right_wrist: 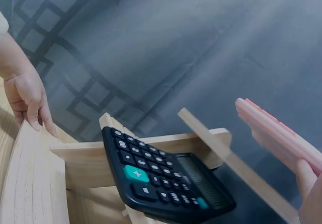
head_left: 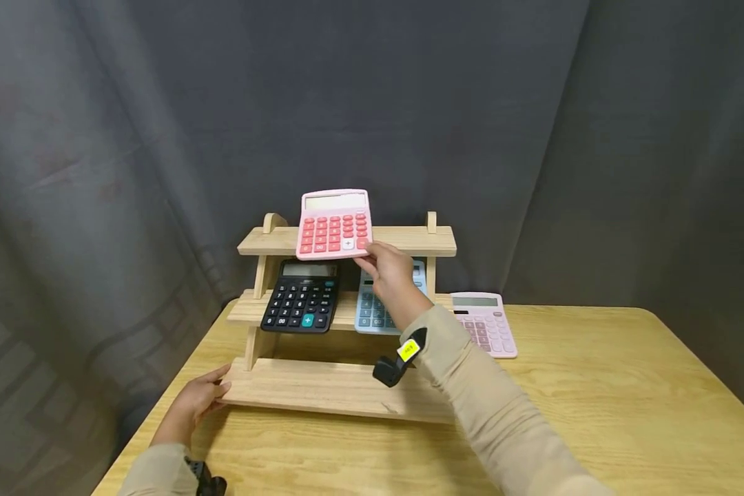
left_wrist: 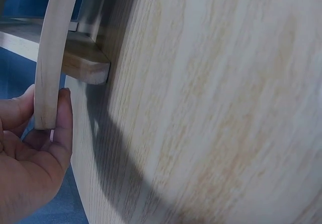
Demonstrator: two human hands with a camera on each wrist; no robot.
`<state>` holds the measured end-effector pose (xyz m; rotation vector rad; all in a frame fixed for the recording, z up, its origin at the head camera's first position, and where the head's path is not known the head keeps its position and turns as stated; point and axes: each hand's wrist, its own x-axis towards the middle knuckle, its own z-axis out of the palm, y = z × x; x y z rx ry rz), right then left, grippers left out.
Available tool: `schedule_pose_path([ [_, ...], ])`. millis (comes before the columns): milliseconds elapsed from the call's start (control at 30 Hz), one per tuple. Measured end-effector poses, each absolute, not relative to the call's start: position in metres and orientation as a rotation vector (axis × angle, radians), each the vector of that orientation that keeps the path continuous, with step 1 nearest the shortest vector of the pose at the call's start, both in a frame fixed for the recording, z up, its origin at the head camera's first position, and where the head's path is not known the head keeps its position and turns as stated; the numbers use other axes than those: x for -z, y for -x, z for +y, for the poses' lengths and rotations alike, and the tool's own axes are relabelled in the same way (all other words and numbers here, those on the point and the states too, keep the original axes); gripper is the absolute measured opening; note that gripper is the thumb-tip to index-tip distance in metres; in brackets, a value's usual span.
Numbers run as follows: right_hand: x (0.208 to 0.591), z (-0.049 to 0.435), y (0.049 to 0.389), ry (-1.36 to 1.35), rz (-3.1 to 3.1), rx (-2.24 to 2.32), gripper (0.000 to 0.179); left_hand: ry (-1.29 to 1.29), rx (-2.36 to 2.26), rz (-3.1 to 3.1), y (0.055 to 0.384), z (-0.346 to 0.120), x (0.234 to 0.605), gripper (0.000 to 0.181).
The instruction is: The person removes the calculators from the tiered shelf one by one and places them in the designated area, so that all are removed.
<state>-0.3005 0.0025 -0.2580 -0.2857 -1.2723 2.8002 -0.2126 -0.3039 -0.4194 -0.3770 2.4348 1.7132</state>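
Note:
A pink calculator with coral keys (head_left: 333, 226) is pinched at its lower right corner by my right hand (head_left: 392, 271), in front of the wooden rack's top shelf (head_left: 403, 239). In the right wrist view that pink calculator (right_wrist: 284, 133) is seen edge-on, apart from the shelf board. My left hand (head_left: 200, 396) grips the left end of the bottom shelf (head_left: 322, 386); the left wrist view shows thumb and fingers (left_wrist: 63, 116) on either side of the board (left_wrist: 48, 83). On the middle shelf lean a black calculator (head_left: 300, 296) and a light blue calculator (head_left: 372, 310), partly hidden by my right hand.
A pale pink calculator (head_left: 486, 324) stands at the right of the rack, partly behind my right sleeve (head_left: 471, 386). The rack rests on a wood-grain table (head_left: 607, 386). A grey curtain (head_left: 471, 124) hangs behind it.

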Motion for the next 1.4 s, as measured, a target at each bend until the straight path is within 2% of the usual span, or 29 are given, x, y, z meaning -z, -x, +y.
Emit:
schedule_pose_path([
  [467,0.254,0.050,0.282,0.213,-1.239,-2.788,0.032,0.342,-1.631,2.513,0.213,-0.311,0.426,0.051],
  [967,0.247,0.112,0.263,0.168,-1.133,-2.798,0.038,0.281,-1.614,2.502,0.211,-0.311,0.416,0.053],
  [1200,0.298,0.163,0.312,0.095,-1.009,-2.842,0.035,0.288,-1.637,2.497,0.211,-0.311,0.415,0.054],
  [1400,0.268,0.162,0.266,0.238,-1.000,-2.828,0.039,0.305,-1.625,2.491,0.208,-0.313,0.417,0.053],
])
